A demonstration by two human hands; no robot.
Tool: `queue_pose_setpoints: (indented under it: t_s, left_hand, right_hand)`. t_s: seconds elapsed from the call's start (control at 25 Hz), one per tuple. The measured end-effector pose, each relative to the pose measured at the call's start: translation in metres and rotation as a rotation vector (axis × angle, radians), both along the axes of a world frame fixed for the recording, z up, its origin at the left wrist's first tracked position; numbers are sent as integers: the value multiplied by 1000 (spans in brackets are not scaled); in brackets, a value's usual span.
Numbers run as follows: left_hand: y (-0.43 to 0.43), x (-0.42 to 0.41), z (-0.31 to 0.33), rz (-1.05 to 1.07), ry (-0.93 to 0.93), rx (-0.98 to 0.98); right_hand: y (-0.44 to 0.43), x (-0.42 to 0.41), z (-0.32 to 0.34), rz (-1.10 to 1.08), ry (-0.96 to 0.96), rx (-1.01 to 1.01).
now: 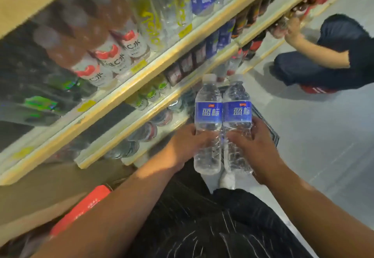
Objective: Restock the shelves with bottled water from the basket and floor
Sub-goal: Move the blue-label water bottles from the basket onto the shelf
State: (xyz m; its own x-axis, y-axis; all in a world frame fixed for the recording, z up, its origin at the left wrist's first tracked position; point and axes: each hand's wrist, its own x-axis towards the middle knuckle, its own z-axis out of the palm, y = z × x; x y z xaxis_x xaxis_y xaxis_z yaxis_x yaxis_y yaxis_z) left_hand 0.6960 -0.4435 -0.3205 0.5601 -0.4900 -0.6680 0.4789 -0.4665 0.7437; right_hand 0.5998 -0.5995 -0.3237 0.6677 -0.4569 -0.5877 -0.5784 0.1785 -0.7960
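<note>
The left hand grips the lower half of one water bottle, fingers curled round its far side and thumb across the front. The right hand grips a second water bottle the same way, fingers wrapped round its outer side below the blue label. Both bottles stand upright in the air, white caps up, side by side and touching along their labels, between the two hands. Both forearms reach forward from the bottom of the view and converge, with the wrists roughly level and the knuckles turned outward. Left of the left hand and rising beyond it run the shelves, stocked with rows of drink bottles, with yellow price tags on their pale edges. Just beyond the right hand, partly hidden by the second bottle, shows a dark rim; what it belongs to cannot be told. Below the bottles lies the grey floor, with a white shoe under them. Near the left forearm sits a red pack on brown cardboard. Well beyond the right hand, another person crouches at the shelves with a hand raised to a lower row.
</note>
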Motion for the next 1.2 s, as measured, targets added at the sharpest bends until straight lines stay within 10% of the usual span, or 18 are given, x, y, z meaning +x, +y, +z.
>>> queue_pose_setpoints:
  t_s: [0.52,1.2]
  left_hand:
    - [135,-130,65,726,-116,-112]
    - [287,-165,37,1114,-127,-185]
  right_hand:
    - [107,-20,88,692,-147,156]
    - [272,19,61,984,52,260]
